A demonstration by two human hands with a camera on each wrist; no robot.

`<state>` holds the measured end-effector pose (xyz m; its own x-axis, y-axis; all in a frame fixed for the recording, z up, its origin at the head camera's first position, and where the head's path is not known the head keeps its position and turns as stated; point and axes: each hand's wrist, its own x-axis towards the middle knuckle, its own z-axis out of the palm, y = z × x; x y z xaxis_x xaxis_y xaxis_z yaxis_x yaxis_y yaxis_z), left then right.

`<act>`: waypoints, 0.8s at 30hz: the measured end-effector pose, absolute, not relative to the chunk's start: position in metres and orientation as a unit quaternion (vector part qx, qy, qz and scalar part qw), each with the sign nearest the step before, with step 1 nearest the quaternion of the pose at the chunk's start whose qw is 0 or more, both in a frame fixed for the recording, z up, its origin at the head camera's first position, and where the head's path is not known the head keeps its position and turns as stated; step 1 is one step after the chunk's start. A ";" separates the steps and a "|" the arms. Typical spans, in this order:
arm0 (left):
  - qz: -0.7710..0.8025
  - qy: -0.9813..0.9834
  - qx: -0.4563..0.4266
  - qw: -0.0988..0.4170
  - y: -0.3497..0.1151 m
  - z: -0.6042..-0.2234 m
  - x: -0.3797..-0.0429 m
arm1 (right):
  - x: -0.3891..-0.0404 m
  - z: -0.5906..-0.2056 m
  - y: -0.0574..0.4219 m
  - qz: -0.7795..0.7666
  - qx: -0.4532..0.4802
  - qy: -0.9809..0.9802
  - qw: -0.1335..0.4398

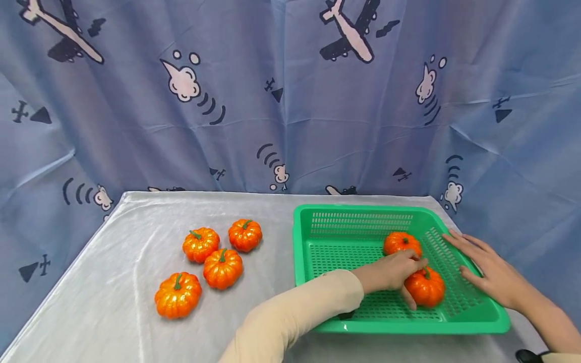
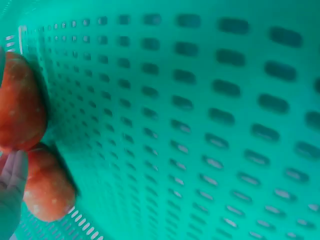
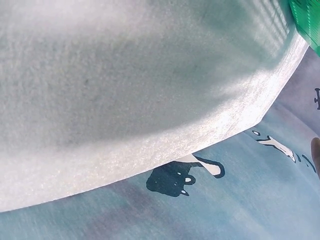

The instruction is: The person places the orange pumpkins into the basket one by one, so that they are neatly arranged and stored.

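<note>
My left hand [image 1: 394, 272] reaches into the green plastic basket [image 1: 345, 326], holding a small orange pumpkin [image 1: 428, 290] with the thumb on its near side and the fingers on its far side. Just behind it in the basket lies another orange pumpkin [image 1: 399, 243], right by those fingers. In the left wrist view, the fingertips [image 2: 17, 170] show between the held pumpkin [image 2: 22, 107] and the other one [image 2: 50, 187]. On the basket's right rim rests my right hand [image 1: 492, 272], fingers extended; only a bit of finger [image 3: 316, 152] shows in the right wrist view.
Several orange pumpkins, such as the nearest one [image 1: 178, 296], lie on the white-covered table [image 1: 113, 282] left of the basket. Behind the table hangs a blue curtain [image 1: 245, 126] printed with airplanes. A corner of the basket [image 3: 309, 22] shows in the right wrist view.
</note>
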<state>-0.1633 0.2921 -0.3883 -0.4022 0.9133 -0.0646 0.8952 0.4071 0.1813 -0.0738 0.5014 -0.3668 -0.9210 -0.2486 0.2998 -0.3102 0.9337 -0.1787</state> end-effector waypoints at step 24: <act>0.382 0.763 0.521 0.017 0.050 -0.281 -0.172 | -0.080 -0.374 0.508 0.098 0.136 -0.977 0.134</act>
<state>-0.1716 0.0497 -0.2811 -0.4556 0.8084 0.3727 0.7822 0.1636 0.6011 -0.0796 0.5081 -0.3739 -0.9271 -0.2401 0.2877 -0.2927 0.9435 -0.1556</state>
